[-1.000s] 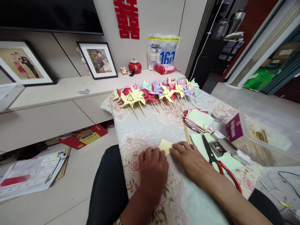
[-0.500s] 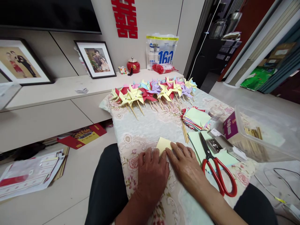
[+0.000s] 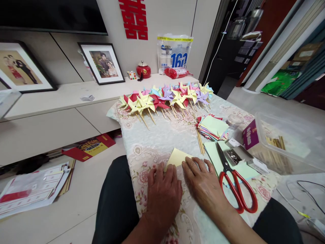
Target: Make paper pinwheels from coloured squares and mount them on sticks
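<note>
A pale yellow piece of paper [image 3: 177, 157] lies on the flowered tablecloth, its near edge apparently folded. My left hand [image 3: 164, 188] rests on its near left edge, fingers stretched forward. Flat beside it, my right hand [image 3: 201, 176] has its fingertips on the paper's right side, which they partly cover. Right of that hand, red-handled scissors [image 3: 230, 178] lie on pale green paper sheets [image 3: 212, 152]. Beyond, a stack of coloured paper squares [image 3: 213, 127] sits by thin wooden sticks [image 3: 200, 142]. An open small box [image 3: 235, 156] holds shiny metal bits.
Several paper pinwheels on sticks [image 3: 167, 98] stand along the table's far side. A clear plastic bin [image 3: 291, 135] with wooden sticks is at the right edge, near a round clear container [image 3: 234, 121]. Behind runs a white cabinet [image 3: 101, 89] with framed photos.
Both hands have drawn slightly apart and shifted on the paper, so more of the yellow sheet shows. My left hand sits a little lower and further left.
</note>
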Motion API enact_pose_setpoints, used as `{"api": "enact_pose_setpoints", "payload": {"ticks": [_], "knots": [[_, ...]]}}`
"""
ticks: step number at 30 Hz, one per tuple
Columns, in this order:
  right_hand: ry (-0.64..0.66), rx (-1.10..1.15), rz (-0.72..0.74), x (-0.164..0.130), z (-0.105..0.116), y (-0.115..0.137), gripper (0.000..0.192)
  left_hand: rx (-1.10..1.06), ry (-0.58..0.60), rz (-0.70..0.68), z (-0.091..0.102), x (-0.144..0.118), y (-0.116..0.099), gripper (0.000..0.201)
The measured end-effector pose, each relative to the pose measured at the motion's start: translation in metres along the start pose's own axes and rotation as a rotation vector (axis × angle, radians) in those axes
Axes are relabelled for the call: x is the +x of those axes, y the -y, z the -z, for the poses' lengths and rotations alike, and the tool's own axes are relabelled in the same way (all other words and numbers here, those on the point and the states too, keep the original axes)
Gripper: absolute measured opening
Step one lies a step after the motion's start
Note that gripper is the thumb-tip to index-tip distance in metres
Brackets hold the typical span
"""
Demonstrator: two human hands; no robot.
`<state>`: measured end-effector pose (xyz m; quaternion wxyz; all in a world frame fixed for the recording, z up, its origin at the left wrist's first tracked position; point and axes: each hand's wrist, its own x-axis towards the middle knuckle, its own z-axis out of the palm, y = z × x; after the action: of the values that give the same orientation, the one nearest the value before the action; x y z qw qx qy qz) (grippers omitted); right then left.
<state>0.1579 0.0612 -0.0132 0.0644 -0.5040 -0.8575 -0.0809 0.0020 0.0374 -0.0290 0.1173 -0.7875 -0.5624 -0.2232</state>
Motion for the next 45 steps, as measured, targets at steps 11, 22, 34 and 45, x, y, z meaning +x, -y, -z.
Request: {"api": "enact_pose_setpoints", "payload": {"ticks": [11,22,34,45], "knots": [[-0.079,0.031,-0.115,-0.003,-0.005,-0.010,0.034,-0.006,-0.043,0.008,-0.003,-0.003,0.000,0.027],[-0.088,0.129,-0.144,-0.003,-0.011,-0.018,0.031,0.076,0.021,-0.128,-0.009,0.008,-0.015,0.031],[-0.156,0.155,-0.132,-0.004,-0.015,-0.020,0.032,0.057,0.073,-0.117,-0.019,0.013,-0.015,0.031],[-0.181,0.176,-0.115,-0.004,-0.017,-0.020,0.034,0.010,0.094,-0.135,-0.028,0.020,-0.017,0.037]]}}
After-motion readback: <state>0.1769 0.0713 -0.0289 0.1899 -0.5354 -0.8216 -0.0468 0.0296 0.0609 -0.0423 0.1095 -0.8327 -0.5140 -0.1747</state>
